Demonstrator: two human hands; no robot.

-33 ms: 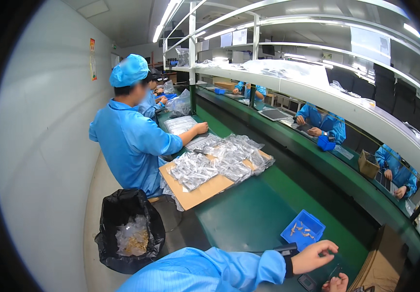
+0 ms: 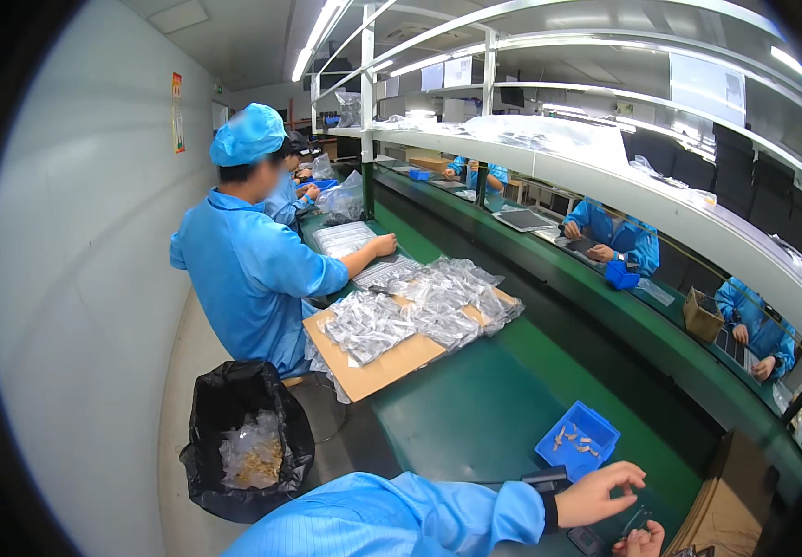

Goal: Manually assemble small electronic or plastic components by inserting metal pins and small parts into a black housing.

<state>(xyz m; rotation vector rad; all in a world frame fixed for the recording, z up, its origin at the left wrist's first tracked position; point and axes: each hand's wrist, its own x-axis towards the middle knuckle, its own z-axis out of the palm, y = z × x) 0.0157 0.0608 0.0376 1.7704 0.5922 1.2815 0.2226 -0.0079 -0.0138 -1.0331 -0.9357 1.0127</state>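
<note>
My left hand hovers over the green bench top beside a small blue bin that holds several small tan pieces. Its fingers are curved and apart from the thumb, with nothing visible between them. Below it, at the lower edge, part of my right hand shows with the fingers pinched together. A thin, shiny sliver rises at those fingertips, too fine to name. Between my hands and the lower edge lies a small dark rectangular part with rounded corners. A dark band circles my left wrist.
Ahead on the bench, a cardboard sheet carries a heap of clear plastic bags. A co-worker in blue sits beyond it. A black-lined waste bin stands at left; brown cardboard at right. A white shelf runs overhead.
</note>
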